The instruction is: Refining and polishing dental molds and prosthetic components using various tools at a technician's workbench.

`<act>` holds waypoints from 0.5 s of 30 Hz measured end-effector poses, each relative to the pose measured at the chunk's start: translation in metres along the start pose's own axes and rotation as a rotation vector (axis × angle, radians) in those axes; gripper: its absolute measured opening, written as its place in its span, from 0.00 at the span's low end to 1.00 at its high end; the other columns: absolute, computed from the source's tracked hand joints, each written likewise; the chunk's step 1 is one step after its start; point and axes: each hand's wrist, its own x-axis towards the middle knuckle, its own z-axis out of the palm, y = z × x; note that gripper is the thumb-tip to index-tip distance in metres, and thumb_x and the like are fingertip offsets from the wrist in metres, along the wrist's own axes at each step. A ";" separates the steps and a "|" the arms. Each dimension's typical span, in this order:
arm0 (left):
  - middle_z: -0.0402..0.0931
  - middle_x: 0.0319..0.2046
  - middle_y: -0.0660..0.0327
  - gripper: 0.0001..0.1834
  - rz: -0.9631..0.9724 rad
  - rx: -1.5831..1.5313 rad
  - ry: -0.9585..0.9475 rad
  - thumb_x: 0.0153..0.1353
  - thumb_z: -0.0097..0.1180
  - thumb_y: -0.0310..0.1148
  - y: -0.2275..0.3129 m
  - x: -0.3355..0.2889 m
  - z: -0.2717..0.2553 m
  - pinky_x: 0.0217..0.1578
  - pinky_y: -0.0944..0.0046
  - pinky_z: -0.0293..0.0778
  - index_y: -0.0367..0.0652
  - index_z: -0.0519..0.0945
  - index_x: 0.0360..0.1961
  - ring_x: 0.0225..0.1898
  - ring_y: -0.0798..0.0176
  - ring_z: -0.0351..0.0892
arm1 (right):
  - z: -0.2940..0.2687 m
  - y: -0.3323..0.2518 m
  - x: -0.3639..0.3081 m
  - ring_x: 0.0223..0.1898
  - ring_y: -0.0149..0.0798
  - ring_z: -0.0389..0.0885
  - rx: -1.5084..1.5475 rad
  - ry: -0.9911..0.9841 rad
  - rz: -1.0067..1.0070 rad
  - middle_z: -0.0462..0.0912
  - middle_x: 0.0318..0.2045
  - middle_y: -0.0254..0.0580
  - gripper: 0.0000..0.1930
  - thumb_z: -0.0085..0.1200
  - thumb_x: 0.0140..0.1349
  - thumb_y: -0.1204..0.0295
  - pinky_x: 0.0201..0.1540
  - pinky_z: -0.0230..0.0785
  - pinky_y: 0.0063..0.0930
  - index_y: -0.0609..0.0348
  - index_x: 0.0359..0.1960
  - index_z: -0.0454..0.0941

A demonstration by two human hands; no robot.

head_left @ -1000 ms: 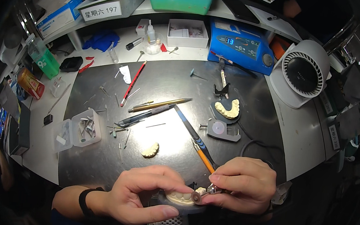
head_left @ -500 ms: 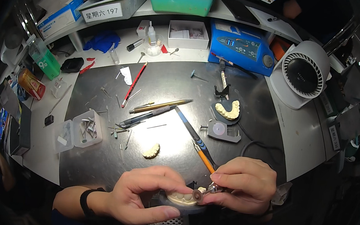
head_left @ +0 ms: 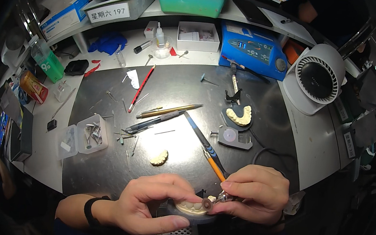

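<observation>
Near the lower edge, my left hand (head_left: 153, 203) grips a dental model (head_left: 191, 208), a cream tooth arch on a dark base, with the fingers over its top and the thumb at its front. My right hand (head_left: 255, 195) pinches a metal rotary handpiece (head_left: 222, 197) carrying a small brown disc (head_left: 207, 205). The disc sits at the right end of the greyish front teeth; whether it touches them I cannot tell. Farther off lies a loose cream tooth-arch piece (head_left: 159, 157). The other half-model (head_left: 239, 115) rests on its dark articulator base at the right.
Tweezers (head_left: 151, 124), a red pencil (head_left: 141, 89) and an orange-handled brush (head_left: 214, 163) lie across the dark mat. A clear box of burs (head_left: 93, 134) stands left. Behind are a blue control unit (head_left: 252, 51), a white fan (head_left: 316, 78) and a green tray (head_left: 191, 3).
</observation>
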 end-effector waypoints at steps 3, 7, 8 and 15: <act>0.81 0.47 0.45 0.19 -0.040 0.001 0.007 0.61 0.67 0.24 0.002 -0.001 0.000 0.57 0.53 0.75 0.26 0.82 0.52 0.52 0.51 0.81 | 0.000 -0.001 0.001 0.26 0.35 0.86 0.002 -0.004 0.001 0.87 0.30 0.42 0.20 0.81 0.45 0.65 0.27 0.75 0.23 0.61 0.37 0.87; 0.81 0.47 0.45 0.19 -0.036 0.000 0.007 0.61 0.67 0.24 0.002 -0.002 0.001 0.57 0.53 0.75 0.26 0.82 0.52 0.52 0.51 0.81 | -0.001 -0.002 0.000 0.26 0.35 0.86 0.003 -0.007 0.000 0.87 0.29 0.42 0.20 0.81 0.45 0.65 0.27 0.75 0.23 0.61 0.37 0.87; 0.81 0.47 0.45 0.19 -0.036 -0.001 0.007 0.61 0.67 0.24 0.001 -0.001 0.001 0.57 0.53 0.75 0.26 0.82 0.52 0.52 0.51 0.81 | -0.001 -0.002 0.001 0.26 0.35 0.86 0.000 -0.006 -0.001 0.87 0.29 0.42 0.20 0.81 0.45 0.65 0.27 0.75 0.23 0.61 0.37 0.87; 0.82 0.47 0.50 0.21 0.046 0.028 -0.008 0.61 0.69 0.22 -0.003 0.001 -0.001 0.51 0.63 0.76 0.30 0.82 0.55 0.48 0.60 0.83 | 0.000 -0.001 0.002 0.26 0.34 0.86 0.012 -0.010 -0.028 0.87 0.29 0.42 0.20 0.81 0.45 0.66 0.26 0.75 0.23 0.62 0.36 0.87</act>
